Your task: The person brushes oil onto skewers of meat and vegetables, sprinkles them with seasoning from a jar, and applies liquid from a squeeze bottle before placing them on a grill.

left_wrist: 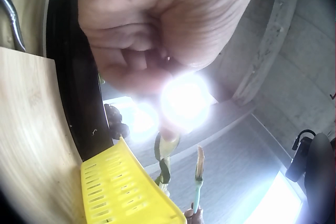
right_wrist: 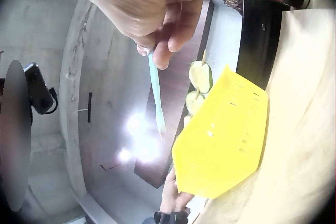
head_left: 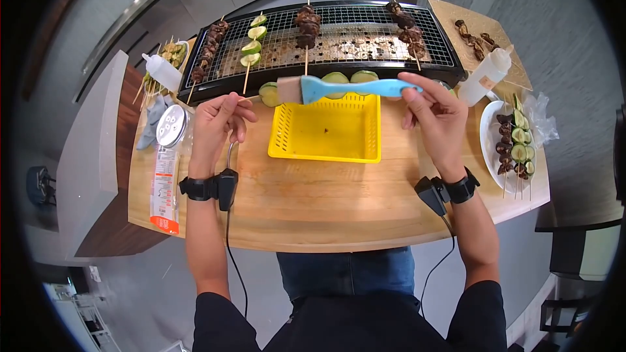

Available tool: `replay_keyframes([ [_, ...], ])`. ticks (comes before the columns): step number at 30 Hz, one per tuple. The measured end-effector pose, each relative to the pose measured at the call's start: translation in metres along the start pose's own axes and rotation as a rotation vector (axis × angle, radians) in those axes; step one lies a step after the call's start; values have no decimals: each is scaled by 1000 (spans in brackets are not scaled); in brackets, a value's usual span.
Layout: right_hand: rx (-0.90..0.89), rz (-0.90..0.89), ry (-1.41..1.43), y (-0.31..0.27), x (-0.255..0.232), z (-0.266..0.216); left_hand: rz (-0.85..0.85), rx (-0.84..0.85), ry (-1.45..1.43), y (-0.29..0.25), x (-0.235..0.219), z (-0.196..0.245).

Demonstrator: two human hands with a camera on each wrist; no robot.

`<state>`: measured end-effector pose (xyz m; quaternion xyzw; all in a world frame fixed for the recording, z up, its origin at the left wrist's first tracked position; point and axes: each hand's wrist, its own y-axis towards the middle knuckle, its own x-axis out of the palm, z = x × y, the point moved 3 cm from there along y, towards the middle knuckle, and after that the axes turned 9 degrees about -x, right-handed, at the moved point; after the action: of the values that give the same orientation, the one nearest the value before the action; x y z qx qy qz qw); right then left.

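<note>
In the head view, my right hand (head_left: 440, 117) pinches the blue handle of a basting brush (head_left: 349, 87), its bristles pointing left. My left hand (head_left: 218, 120) pinches the stick end of a zucchini skewer (head_left: 269, 94), which runs sideways above a yellow basket (head_left: 326, 132). The brush overlaps part of the skewer in this view, hiding some slices. From the right wrist, the brush (right_wrist: 156, 95) hangs from thumb and fingertips, with pale green zucchini slices (right_wrist: 200, 77) beyond it over the basket's rim. Glare covers the left fingertips in the left wrist view.
Behind the basket stands a grill (head_left: 352, 39) with several meat and zucchini skewers on it. Squeeze bottles stand left (head_left: 162, 72) and right (head_left: 486, 77). A shaker jar (head_left: 171, 127) is at the left. A white plate (head_left: 490, 120) holding skewers lies at the right, below a board (head_left: 508, 39).
</note>
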<state>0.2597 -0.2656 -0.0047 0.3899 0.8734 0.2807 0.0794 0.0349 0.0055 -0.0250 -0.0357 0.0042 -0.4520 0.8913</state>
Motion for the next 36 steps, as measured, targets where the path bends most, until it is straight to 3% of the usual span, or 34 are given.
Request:
replay_keyframes([
  [3, 72, -94, -30, -5, 6, 0, -22, -16, 21, -2, 4, 2],
  [10, 73, -85, -70, -5, 5, 8, -49, -20, 47, -3, 5, 3],
  [24, -20, 183, -158, 16, -24, 3, 50, -25, -7, 1, -5, 2],
  [28, -128, 289, -125, 16, -34, 1, 92, -27, -50, 3, -10, -1],
  [32, -22, 201, -82, 11, -23, 5, 134, -70, -111, 5, -14, -2],
  [34, 19, -10, -156, 7, -12, 11, 111, -73, -104, 3, -12, 3],
  [35, 8, 15, -160, 6, -11, 10, 140, -85, -130, 4, -13, 4],
  [36, 39, -83, -191, 2, -5, 10, 170, -100, -154, 3, -14, 3],
])
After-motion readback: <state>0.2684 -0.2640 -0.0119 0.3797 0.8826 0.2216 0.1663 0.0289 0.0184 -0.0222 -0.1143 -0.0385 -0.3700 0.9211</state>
